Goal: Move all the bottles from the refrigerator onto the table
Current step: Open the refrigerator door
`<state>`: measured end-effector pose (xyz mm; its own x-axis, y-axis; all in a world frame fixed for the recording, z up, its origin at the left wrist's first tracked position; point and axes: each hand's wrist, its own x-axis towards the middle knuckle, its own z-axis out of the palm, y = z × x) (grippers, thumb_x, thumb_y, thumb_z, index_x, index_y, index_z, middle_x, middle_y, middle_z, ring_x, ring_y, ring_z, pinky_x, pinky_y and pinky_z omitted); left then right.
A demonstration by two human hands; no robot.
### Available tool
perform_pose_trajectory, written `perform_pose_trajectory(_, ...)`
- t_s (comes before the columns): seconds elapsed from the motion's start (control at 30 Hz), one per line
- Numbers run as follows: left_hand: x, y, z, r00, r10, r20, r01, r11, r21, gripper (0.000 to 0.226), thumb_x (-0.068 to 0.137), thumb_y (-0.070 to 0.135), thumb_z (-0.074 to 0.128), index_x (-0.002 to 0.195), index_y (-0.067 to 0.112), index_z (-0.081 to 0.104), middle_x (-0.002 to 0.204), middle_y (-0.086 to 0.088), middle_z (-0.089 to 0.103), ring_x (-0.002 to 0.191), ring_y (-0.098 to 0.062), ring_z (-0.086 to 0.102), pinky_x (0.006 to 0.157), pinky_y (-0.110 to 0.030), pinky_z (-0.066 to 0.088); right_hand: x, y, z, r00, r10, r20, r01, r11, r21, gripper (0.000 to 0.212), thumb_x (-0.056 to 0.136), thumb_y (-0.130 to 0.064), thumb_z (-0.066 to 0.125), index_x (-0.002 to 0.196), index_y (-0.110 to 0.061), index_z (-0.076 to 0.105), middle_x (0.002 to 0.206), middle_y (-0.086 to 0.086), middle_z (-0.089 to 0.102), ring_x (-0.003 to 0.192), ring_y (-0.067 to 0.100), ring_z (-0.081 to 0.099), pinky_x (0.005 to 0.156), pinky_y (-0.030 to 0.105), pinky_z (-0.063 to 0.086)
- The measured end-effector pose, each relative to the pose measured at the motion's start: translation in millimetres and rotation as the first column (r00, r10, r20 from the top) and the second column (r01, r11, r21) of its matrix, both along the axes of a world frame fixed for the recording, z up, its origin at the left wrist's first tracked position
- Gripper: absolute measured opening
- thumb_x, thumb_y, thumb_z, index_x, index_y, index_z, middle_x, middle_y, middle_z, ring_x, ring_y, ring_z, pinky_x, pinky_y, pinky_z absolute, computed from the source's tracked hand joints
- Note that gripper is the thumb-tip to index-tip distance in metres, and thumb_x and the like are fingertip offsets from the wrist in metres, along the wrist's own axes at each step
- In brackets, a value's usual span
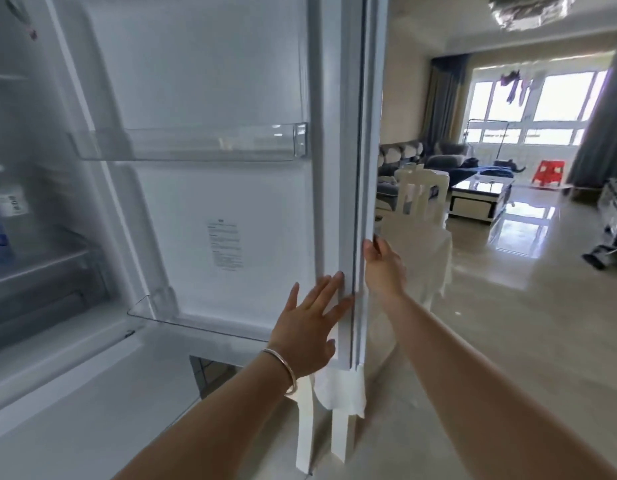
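Note:
The white refrigerator door [231,209] stands open in front of me, its inner side facing me. My left hand [309,323], with a bracelet at the wrist, lies flat with straight fingers on the door's inner edge. My right hand [381,263] grips the door's outer edge, fingers wrapped behind it. At the far left, blurred bottles [0,223] with blue and white labels stand on a shelf inside the refrigerator. Both clear door bins hold nothing, the upper door bin [196,143] and the lower door bin [182,318].
Behind the door stands a table with a white cloth [428,258] and a white chair [418,192]. Further right lie a shiny tiled floor, a sofa [438,159], a coffee table [480,199] and a red stool [548,173].

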<state>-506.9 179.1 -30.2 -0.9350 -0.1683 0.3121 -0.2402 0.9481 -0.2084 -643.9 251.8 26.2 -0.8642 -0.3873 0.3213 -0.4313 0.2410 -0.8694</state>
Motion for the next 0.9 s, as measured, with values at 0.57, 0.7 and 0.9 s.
perform_pose_trajectory(0.57,-85.0,-28.2,-4.8,0.993,0.038,0.111,-0.05,0.994,0.1,0.079,0.088,0.041,0.047,0.149,0.027,-0.001,0.155,-0.006,-0.027,0.144,-0.021,-0.022,0.117,-0.045,-0.002,-51.2,-42.8,8.4,0.984,0.012,0.177,0.0,0.998,-0.069,0.048,0.098,-0.041,0.031,0.136,-0.013,0.041,0.141,0.009,0.044,0.13,0.026,0.04,0.104,0.036,0.031)
perform_pose_trajectory(0.7,-77.1,-32.2,-15.4,0.995,0.004,0.096,-0.017,0.992,0.128,0.072,0.089,0.04,0.047,0.149,0.029,0.007,0.154,0.001,-0.027,0.142,-0.014,-0.024,0.12,-0.047,0.0,-58.6,-45.0,9.0,0.978,0.056,0.199,-0.045,0.997,-0.058,0.056,0.094,-0.053,0.029,0.137,-0.018,0.039,0.144,0.007,0.041,0.131,0.026,0.038,0.104,0.04,0.032)
perform_pose_trajectory(0.9,-54.2,-33.5,-22.5,0.994,-0.003,0.114,-0.012,0.991,0.132,0.068,0.091,0.039,0.047,0.148,0.032,0.01,0.157,0.002,-0.019,0.144,-0.014,-0.02,0.12,-0.045,0.001,-54.6,-52.0,3.9,0.963,0.08,0.257,-0.063,0.995,-0.074,0.071,0.088,-0.061,0.036,0.145,-0.02,0.024,0.154,0.007,0.023,0.14,0.028,0.025,0.113,0.048,0.025)
